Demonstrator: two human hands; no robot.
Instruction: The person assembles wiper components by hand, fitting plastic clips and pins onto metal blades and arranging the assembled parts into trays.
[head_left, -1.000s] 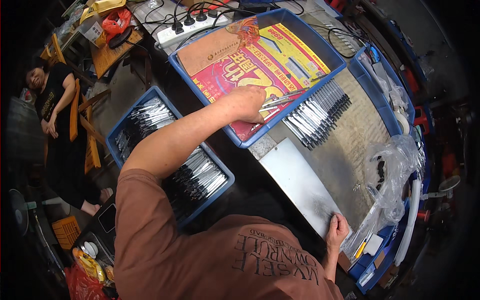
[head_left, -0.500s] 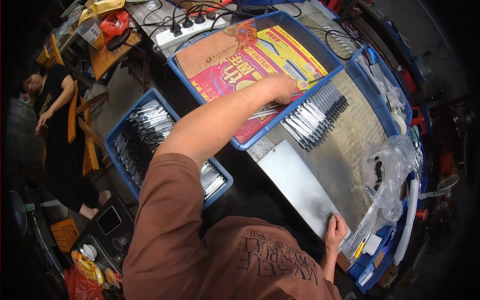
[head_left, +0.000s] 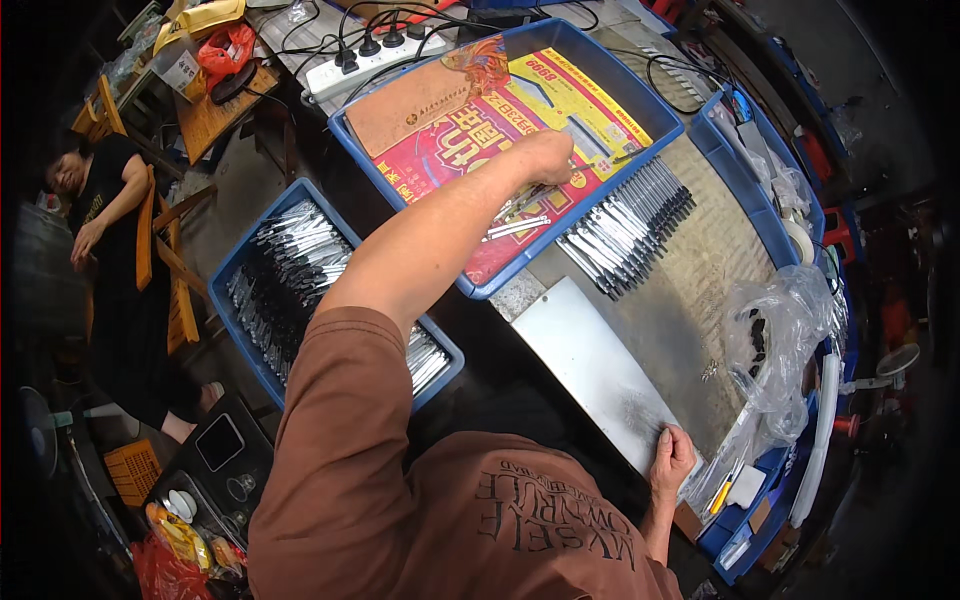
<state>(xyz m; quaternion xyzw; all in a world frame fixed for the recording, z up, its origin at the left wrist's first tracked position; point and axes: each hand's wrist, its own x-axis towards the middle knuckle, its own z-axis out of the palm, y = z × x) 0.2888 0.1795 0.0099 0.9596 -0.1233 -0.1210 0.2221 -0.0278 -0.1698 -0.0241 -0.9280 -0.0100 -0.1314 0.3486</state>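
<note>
**Left hand in the lined crate**

Your left hand (head_left: 545, 158) curls over thin metal pieces (head_left: 520, 222) in the blue crate (head_left: 655, 110) lined with printed paper; its grip is hidden. Your right hand (head_left: 670, 462) rests flat, fingers released, on the steel sheet (head_left: 590, 365).

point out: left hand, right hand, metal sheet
left hand (head_left: 545, 157), head view, back of the hand over the blue tray.
right hand (head_left: 672, 462), head view, knuckles.
metal sheet (head_left: 590, 365), head view, bare middle.
</note>
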